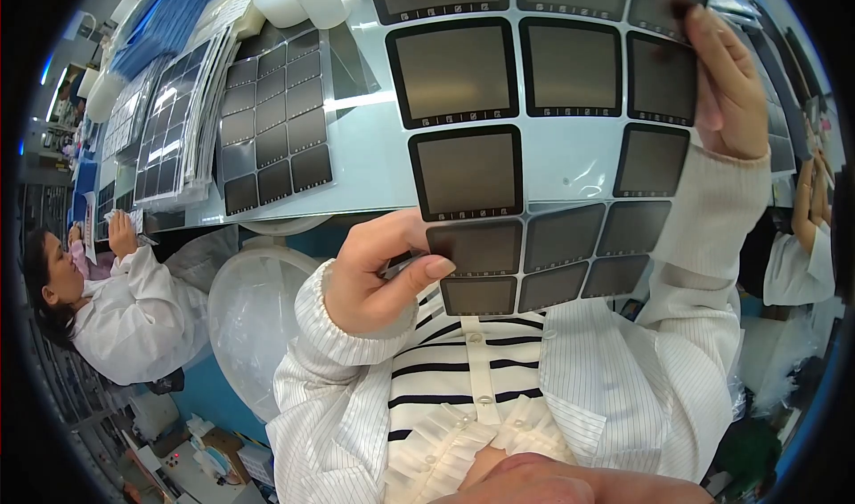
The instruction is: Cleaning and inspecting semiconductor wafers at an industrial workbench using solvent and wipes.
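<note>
A large clear film sheet (459,170) with rows of dark, black-framed rectangles is held up in front of me, its lower part bent toward my chest. One place in its third row has no dark rectangle and lets the pale tabletop show through. My left hand (378,272) pinches the sheet's lower left edge between thumb and fingers. At the upper right edge, my right hand (735,85) grips it, with the thumb on the near face and the other fingers partly hidden.
On the pale table (356,161), a similar sheet of dark rectangles (272,121) lies left of centre. Beside it rest a stack of sheets (174,126), blue sheets (165,19) and white rolls (289,1). A lined bin (254,326) stands below. People sit at left (134,312) and right (797,264).
</note>
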A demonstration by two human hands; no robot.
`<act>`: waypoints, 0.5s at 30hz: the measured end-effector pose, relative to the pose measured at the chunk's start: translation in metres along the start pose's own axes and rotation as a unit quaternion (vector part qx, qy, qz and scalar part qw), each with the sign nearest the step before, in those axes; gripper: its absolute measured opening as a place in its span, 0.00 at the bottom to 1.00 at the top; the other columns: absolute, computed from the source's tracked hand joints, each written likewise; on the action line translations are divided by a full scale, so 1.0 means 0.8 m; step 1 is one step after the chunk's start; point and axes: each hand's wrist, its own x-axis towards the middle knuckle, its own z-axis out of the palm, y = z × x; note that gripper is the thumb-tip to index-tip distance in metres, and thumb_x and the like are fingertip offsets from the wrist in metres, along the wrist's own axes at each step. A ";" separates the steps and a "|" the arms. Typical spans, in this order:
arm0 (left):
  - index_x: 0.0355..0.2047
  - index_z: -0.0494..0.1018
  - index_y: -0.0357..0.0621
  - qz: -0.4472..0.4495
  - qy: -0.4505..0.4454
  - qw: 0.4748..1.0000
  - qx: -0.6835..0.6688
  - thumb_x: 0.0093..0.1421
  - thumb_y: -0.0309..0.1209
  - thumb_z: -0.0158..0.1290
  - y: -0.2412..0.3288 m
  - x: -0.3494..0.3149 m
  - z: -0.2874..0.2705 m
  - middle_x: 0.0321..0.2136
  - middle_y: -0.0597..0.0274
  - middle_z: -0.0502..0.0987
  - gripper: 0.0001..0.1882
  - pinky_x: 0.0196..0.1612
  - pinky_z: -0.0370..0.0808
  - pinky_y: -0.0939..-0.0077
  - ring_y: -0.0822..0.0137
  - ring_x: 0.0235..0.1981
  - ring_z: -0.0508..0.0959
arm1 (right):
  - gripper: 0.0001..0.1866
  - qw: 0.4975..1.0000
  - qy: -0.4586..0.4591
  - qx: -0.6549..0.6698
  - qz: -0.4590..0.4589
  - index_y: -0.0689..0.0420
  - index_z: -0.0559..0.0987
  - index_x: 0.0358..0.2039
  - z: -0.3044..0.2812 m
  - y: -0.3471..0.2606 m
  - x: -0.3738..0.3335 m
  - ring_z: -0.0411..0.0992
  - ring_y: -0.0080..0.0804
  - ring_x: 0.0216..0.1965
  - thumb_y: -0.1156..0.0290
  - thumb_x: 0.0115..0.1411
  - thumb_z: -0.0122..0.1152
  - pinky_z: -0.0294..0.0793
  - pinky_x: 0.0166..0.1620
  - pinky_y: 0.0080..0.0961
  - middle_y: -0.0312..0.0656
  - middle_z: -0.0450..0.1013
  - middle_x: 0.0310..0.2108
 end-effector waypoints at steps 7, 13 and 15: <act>0.34 0.73 0.25 0.105 -0.055 0.990 -0.076 0.57 0.26 0.54 -0.035 -0.013 -0.017 0.30 0.50 0.78 0.11 0.31 0.71 0.76 0.63 0.24 0.76 | 0.16 0.993 -0.055 0.039 0.095 0.61 0.74 0.44 0.052 0.062 0.017 0.57 0.10 0.06 0.62 0.66 0.48 0.48 0.10 0.07 0.34 0.75 0.23; 0.26 0.75 0.30 0.255 -0.162 0.884 -0.356 0.62 0.33 0.49 -0.064 0.007 -0.001 0.23 0.50 0.75 0.16 0.23 0.74 0.73 0.59 0.21 0.77 | 0.16 0.978 -0.048 0.138 0.147 0.61 0.76 0.41 0.101 0.106 0.018 0.54 0.12 0.05 0.61 0.64 0.51 0.48 0.11 0.10 0.31 0.73 0.20; 0.23 0.74 0.31 0.267 -0.269 0.841 -0.385 0.62 0.31 0.47 -0.068 0.022 -0.013 0.20 0.51 0.75 0.16 0.22 0.74 0.71 0.59 0.21 0.77 | 0.15 0.970 -0.121 0.171 0.121 0.61 0.76 0.41 0.102 0.106 0.019 0.63 0.13 0.11 0.62 0.64 0.52 0.59 0.16 0.08 0.34 0.76 0.25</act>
